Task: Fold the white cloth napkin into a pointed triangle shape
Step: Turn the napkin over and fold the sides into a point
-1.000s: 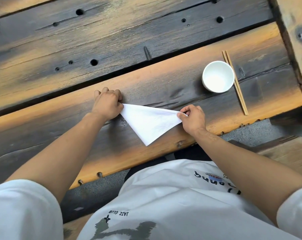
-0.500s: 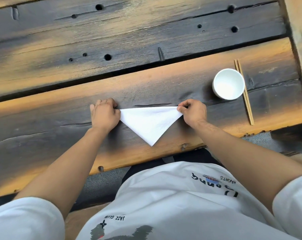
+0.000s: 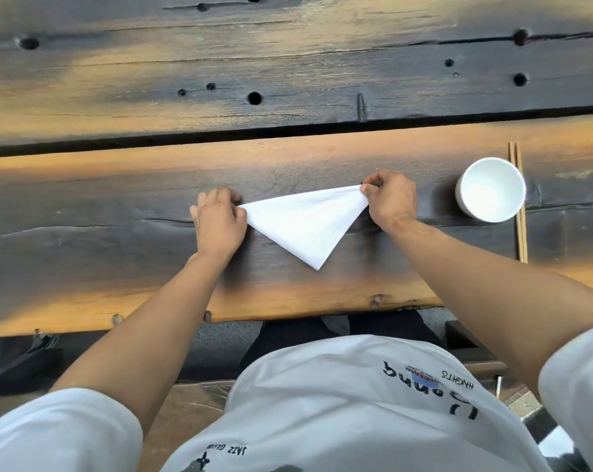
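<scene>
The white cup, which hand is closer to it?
Right. The right hand pinches the napkin corner just left of the cup, with a gap between. The left hand holds the napkin's far corner.

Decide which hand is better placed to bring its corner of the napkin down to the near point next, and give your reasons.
Probably the right hand: it pinches its corner of the napkin between fingertips, already raised off the table. The left hand lies flat over its corner, better suited to anchoring.

Wooden table (image 3: 118, 233): napkin (image 3: 305, 223), cup (image 3: 491, 189), chopsticks (image 3: 521, 233).
</scene>
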